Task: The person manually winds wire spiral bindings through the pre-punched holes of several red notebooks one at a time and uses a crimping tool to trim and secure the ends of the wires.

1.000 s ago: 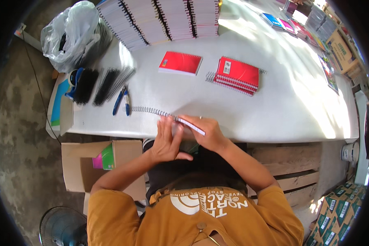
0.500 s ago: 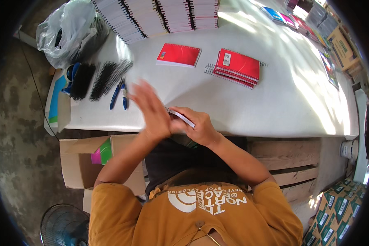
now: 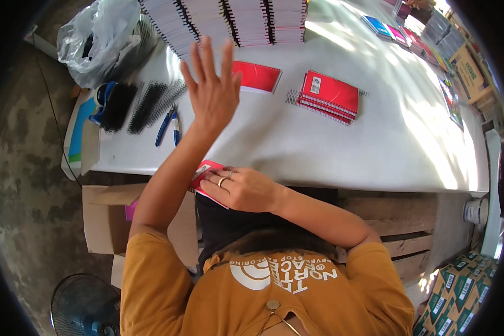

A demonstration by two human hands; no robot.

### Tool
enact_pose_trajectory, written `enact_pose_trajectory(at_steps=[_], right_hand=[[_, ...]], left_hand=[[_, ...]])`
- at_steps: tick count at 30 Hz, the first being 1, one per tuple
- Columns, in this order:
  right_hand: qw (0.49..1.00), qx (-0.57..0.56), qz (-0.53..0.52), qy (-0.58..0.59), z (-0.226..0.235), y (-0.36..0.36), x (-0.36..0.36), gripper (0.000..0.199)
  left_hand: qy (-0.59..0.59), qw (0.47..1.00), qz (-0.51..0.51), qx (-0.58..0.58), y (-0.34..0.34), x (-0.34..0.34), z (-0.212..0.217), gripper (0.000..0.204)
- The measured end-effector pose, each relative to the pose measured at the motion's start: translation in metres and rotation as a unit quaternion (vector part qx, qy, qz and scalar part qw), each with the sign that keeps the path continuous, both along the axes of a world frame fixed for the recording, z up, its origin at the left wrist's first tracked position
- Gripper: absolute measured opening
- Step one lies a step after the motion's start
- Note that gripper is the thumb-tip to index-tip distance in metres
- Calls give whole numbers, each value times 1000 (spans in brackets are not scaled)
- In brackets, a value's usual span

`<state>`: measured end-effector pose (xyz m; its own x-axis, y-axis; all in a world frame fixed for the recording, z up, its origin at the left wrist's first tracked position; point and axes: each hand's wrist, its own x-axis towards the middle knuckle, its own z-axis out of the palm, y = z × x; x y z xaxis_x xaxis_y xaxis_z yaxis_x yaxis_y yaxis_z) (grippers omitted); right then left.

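My right hand (image 3: 243,187) holds a small red spiral notebook (image 3: 201,173) at the table's front edge, above my lap. Its fingers lie across the cover, and the thumb is hidden. Raised over the table, my left hand (image 3: 213,92) is open with fingers spread and holds nothing. Behind it lies another red notebook (image 3: 260,78), partly covered by the hand. To the right sits a stack of red notebooks (image 3: 330,95), with wire coils sticking out at its sides.
Black binding coils (image 3: 151,106) and a blue-handled tool like pliers (image 3: 164,129) lie on the left, near a blue tape dispenser (image 3: 99,103). Behind are a plastic bag (image 3: 101,45) and thick spiral-bound stacks (image 3: 252,22). An open cardboard box (image 3: 103,221) stands below the table edge.
My left hand has left the notebook and risen forward over the table. My right hand has moved left and lower, turning the notebook so its red cover shows.
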<state>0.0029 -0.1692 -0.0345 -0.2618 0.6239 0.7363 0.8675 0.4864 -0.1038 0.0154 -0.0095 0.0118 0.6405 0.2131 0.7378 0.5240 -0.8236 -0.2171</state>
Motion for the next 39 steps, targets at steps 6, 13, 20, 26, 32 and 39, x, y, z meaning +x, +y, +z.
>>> enact_pose_trajectory(at_steps=[6, 13, 20, 26, 32, 39], right_hand=[[882, -119, -47, 453, -17, -21, 52, 25], [889, -94, -3, 448, -21, -22, 45, 31], [900, -110, 14, 421, -20, -15, 49, 39], [902, -143, 19, 408, -20, -14, 40, 57], [844, -142, 53, 515, -24, -17, 56, 57], [817, -200, 30, 539, -27, -8, 63, 47]], left_hand=[[-208, 955, -205, -42, -20, -21, 30, 86], [44, 963, -264, 11, -74, -100, -81, 114], [148, 931, -313, -116, -76, -120, -116, 115], [17, 966, -247, 74, -34, -79, -78, 100], [110, 960, -256, -37, -86, -99, -71, 74], [162, 897, -284, -297, -75, -62, 16, 28]])
